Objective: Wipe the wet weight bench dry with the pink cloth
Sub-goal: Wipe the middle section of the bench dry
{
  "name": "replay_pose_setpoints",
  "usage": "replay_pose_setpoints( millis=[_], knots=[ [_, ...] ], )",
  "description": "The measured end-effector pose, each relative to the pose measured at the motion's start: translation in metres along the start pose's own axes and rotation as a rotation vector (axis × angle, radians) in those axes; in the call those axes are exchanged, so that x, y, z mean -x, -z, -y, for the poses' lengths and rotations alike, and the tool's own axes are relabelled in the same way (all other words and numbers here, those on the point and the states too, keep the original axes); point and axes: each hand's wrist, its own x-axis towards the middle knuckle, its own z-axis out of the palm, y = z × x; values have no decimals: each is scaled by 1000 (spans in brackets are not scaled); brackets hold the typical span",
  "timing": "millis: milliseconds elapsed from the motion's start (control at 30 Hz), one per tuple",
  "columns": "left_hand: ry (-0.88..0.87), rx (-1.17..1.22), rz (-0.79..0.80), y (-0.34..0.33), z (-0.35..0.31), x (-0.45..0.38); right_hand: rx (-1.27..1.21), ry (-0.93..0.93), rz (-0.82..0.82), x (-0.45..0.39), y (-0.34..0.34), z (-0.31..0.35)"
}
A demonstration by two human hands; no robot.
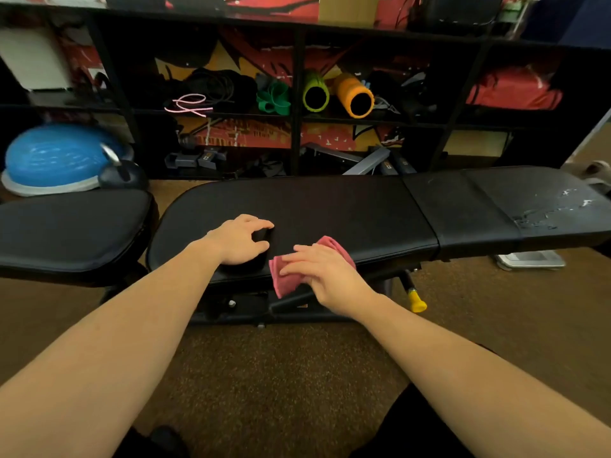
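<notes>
A long black weight bench [347, 209] runs across the middle of the view. Water drops and a puddle [549, 211] glisten on its far right section. A folded pink cloth [284, 276] lies over the bench's near edge. My right hand [325, 276] lies flat on the cloth with straight fingers pressing it down. My left hand [243, 239] rests on the bench pad just left of the cloth, fingers loosely curved, holding nothing.
A second black padded seat [72, 226] stands to the left. Behind the bench is a black shelf [297, 110] with foam rollers [353, 95] and bands. A blue balance dome [56, 160] and a kettlebell [120, 173] sit at the left. A yellow-tipped pin [416, 300] sticks out under the bench.
</notes>
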Motion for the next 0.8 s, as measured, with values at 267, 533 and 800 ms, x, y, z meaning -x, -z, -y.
replay_pose_setpoints(
  millis=[267,533,800],
  knots=[
    [53,-81,-28,2,-6,2,-105,-233,-458,7,100,-46],
    [58,-68,-69,-9,-9,5,281,-355,-154,20,68,-101],
    [67,-63,-45,2,-12,3,31,-72,32,-14,23,-18]
  ],
)
